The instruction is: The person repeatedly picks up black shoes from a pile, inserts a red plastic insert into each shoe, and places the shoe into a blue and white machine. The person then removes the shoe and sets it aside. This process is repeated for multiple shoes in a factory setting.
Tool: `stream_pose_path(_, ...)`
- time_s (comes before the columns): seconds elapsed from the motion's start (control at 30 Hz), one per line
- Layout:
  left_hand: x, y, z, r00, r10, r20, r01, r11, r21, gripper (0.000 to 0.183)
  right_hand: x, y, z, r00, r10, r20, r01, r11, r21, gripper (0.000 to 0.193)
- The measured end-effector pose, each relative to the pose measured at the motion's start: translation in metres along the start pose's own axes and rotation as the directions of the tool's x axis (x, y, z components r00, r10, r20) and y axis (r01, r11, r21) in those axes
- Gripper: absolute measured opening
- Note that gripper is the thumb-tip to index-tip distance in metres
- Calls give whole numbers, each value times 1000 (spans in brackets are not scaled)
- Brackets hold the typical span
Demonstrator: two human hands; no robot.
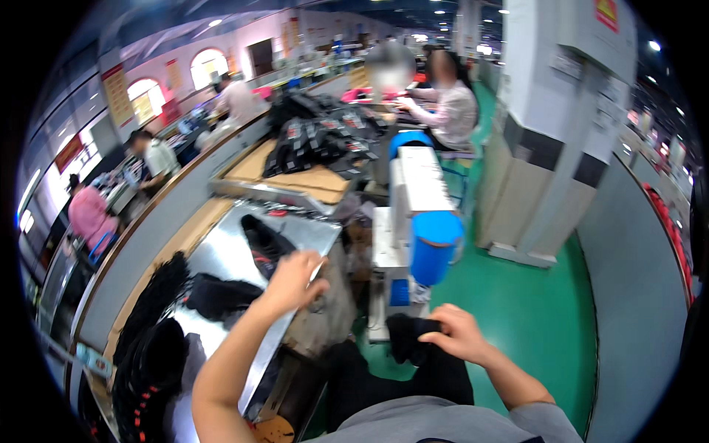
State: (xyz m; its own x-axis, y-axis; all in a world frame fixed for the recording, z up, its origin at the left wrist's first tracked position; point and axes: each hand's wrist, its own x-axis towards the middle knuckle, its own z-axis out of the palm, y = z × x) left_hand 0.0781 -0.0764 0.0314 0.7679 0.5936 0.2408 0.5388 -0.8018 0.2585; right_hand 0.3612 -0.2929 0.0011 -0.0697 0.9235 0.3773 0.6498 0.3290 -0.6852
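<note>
My left hand hovers by the right edge of a metal-topped table, thumb apart from the fingers and nothing seen in it. Just beyond it lies a black shoe upper with an opening and a little red on it. Another dark piece rests to the left of my wrist. Over my lap, my right hand pinches a black fabric piece between thumb and fingers. Motion blur hides that piece's exact shape.
A white sewing machine with a blue rounded cover stands ahead. Black shoe parts are heaped on cardboard beyond the table. Stacked black pieces and dark cords line the left. A pillar rises at right; co-workers sit farther off.
</note>
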Motion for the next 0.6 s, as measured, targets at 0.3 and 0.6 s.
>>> stream_pose_path(0.3,-32,111,130,941,-154,301,337,363,-869,23,-8,40,23,1000,1,-2,0,998,66,34)
stream_pose_path(0.6,6,88,219,934,-186,306,243,-300,-922,17,-26,156,82,880,449,155,-355,405,843,23)
